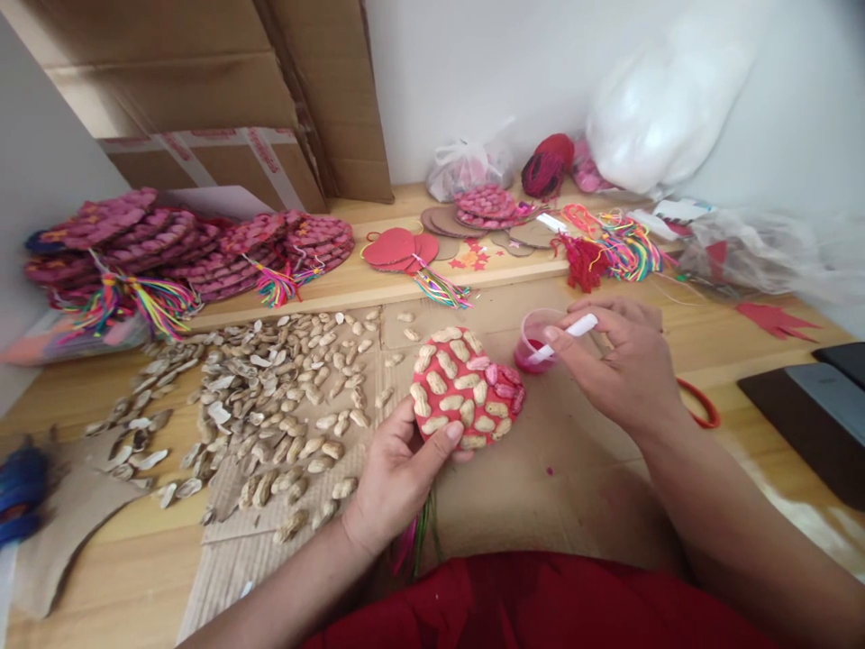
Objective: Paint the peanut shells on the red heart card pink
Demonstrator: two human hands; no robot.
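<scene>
My left hand (pixel 398 473) grips a round red disc (pixel 466 388) covered with glued peanut shells, thumb on its lower edge. Several shells near its right rim are painted pink. My right hand (pixel 622 365) pinches a white brush handle (pixel 564 337), whose tip dips into a small clear cup of red paint (pixel 533 341) standing just right of the disc. Coloured tassel threads hang below my left hand.
Loose peanut shells (pixel 270 397) lie spread on cardboard at left. Stacks of finished pink discs with rainbow tassels (pixel 168 248) sit at the back left, red paper discs (pixel 398 248) and tassels (pixel 608 252) behind. Plastic bags stand by the wall, a dark tray (pixel 811 410) lies at right.
</scene>
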